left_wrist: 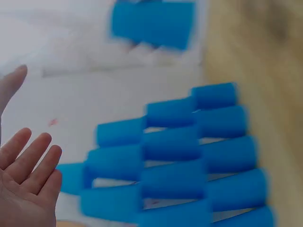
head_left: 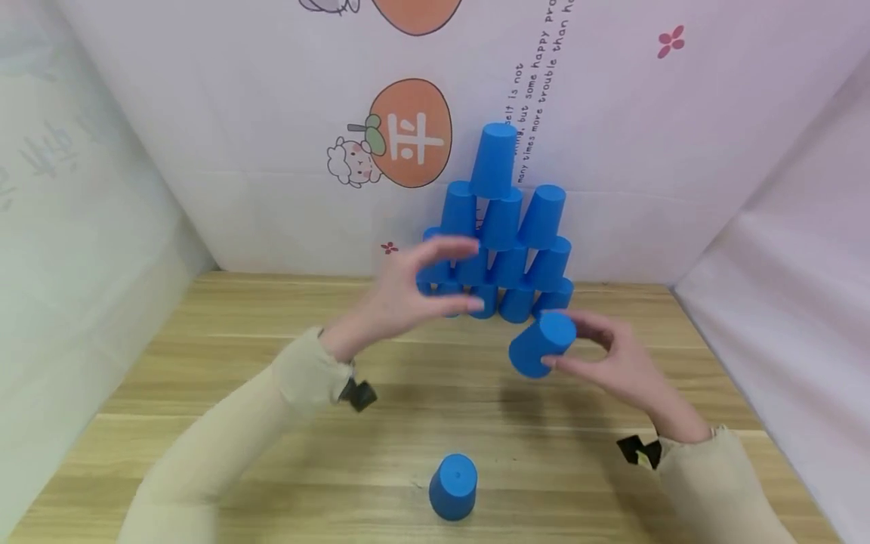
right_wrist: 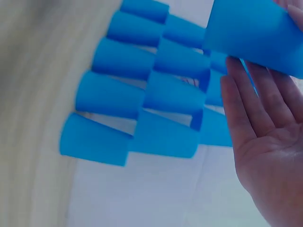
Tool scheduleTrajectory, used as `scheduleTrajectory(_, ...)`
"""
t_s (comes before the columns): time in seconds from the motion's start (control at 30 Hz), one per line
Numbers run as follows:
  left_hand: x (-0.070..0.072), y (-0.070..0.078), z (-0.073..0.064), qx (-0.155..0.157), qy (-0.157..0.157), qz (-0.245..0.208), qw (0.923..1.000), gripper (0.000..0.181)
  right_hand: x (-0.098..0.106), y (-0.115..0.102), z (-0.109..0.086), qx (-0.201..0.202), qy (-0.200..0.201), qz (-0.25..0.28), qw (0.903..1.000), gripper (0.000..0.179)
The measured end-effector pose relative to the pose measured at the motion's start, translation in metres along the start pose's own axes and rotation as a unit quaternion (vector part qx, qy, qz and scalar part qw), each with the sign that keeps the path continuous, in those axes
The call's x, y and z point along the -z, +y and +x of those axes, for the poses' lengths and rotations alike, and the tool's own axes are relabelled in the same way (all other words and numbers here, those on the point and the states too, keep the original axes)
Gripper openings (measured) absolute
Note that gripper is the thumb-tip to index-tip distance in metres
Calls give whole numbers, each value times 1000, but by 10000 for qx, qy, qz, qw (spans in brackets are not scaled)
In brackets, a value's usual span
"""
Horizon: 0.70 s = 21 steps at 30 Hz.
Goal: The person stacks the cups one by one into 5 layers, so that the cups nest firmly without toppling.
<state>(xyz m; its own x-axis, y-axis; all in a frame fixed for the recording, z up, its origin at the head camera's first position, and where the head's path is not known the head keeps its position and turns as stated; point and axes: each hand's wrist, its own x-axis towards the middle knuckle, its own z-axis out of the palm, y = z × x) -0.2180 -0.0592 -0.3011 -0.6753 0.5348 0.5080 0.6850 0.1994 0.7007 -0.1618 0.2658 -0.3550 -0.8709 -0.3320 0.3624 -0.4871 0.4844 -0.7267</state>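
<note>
My right hand (head_left: 621, 363) holds a blue cup (head_left: 537, 351) between thumb and fingers, tilted and raised off the table in front of the stack. In the right wrist view the held cup (right_wrist: 255, 35) lies against the fingers. My left hand (head_left: 394, 291) holds nothing; its thumb and fingers are spread apart, left of and in front of the stack. A stepped stack of upside-down blue cups (head_left: 508, 268) stands at the back. Three cups form its third row, and a single top cup (head_left: 494, 160) sits over the left and middle ones.
Another upside-down blue cup (head_left: 453, 487) stands on the wooden table (head_left: 285, 446) near the front. Behind the stack rises a white printed cloth (head_left: 612, 113), and more white cloth (head_left: 802, 249) closes off both sides. Dark wrist mounts (head_left: 358, 394) sit at the sleeves.
</note>
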Motion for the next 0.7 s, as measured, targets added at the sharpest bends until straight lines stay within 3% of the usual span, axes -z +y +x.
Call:
scheduleTrajectory(0.17,-30,-17,-56,372,-1086,-63,9934,67,16,-1,27,380,752,142,9963,53)
scheduleTrajectory(0.37,-46,-22,-108,758,-1998,-706,9743,72,32,-10,56,67,1294,151,9915,51)
scheduleTrajectory(0.53,-53,-22,-127,885,-2439,-1187,9584,72,40,-19,83,179,1862,187,9822,48)
scheduleTrajectory(0.7,-59,-25,-135,812,-2678,-1256,9518,72,41,-37,107,196,2453,110,9692,49)
